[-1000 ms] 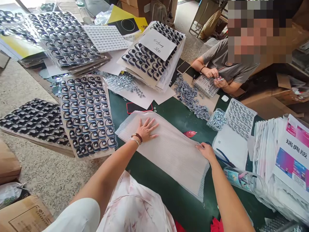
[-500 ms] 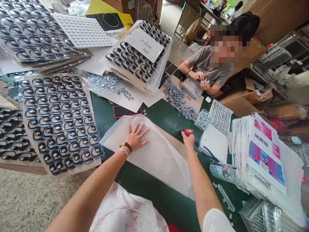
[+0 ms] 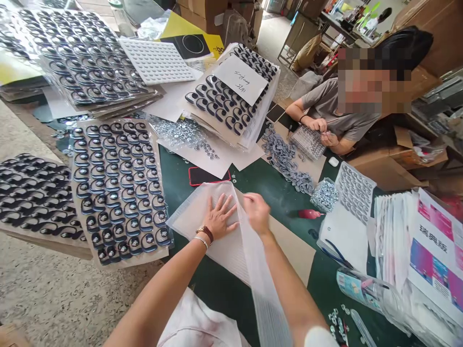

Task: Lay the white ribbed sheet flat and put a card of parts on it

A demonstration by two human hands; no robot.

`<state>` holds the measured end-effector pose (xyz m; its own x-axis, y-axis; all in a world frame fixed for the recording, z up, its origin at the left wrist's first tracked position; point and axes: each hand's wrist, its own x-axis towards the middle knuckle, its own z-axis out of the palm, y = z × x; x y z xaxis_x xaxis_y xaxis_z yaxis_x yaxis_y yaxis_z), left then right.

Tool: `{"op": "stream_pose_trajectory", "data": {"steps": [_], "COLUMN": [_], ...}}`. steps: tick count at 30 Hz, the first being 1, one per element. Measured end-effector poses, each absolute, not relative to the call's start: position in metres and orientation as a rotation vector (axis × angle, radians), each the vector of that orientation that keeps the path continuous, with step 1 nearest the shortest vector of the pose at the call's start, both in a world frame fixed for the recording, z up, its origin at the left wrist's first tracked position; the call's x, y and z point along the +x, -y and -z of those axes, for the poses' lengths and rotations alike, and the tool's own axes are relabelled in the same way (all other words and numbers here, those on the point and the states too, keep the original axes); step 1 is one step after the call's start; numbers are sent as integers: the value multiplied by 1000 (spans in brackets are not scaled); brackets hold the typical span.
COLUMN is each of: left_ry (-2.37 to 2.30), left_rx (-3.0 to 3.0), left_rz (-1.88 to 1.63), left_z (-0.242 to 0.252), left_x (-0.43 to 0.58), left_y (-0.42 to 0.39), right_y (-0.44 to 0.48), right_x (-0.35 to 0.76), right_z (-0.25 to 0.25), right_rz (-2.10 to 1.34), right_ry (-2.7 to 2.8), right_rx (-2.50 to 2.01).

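Left hand [image 3: 221,217] spread flat, right hand [image 3: 256,212] at its three o'clock closed on translucent film [image 3: 258,270], I judge it light, limp, best held by edges.

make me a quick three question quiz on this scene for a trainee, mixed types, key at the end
1. Multiple choice: what colour edges the phone nearest the left hand?
a) yellow
b) red
c) white

2. True or false: the right hand is apart from the small red object on the green table.

3. Open: what lies directly under the left hand, and how are its fingers set?

Key:
1. b
2. True
3. A translucent sheet; the fingers are spread
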<state>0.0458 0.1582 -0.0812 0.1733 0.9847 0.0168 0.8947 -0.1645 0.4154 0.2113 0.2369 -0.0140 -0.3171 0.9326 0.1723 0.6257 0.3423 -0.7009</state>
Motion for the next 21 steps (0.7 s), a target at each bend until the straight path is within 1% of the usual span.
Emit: {"op": "stream_pose_trajectory", "data": {"steps": [2,4,8,12,16,21], "left_ry": [-1784,-1766,-1751,-1743,-1761,-1782], "left_rx": [2135,2132,2100,2079,2097,2141], "left_rz": [-403,-402,-425,-437,-423,-389], "left_z": [80,81,84,85,86,86], "left_x": [44,42,39,39,39,38], "left_y": [-157,-156,-154,-153,-155,-157], "right_y": [-259,-286,-323,-334,-341,-346], "right_x": [136,74,2,-24,-25,-5], "right_z": [17,20,19,11,11,12], "right_rz": [-839,-863,-775,-683,-575,-669], "right_ry": [2336,2592,3051,3284,3356,3293], "right_rx": [-1044,-880,-835,-852,-753,-681]}}
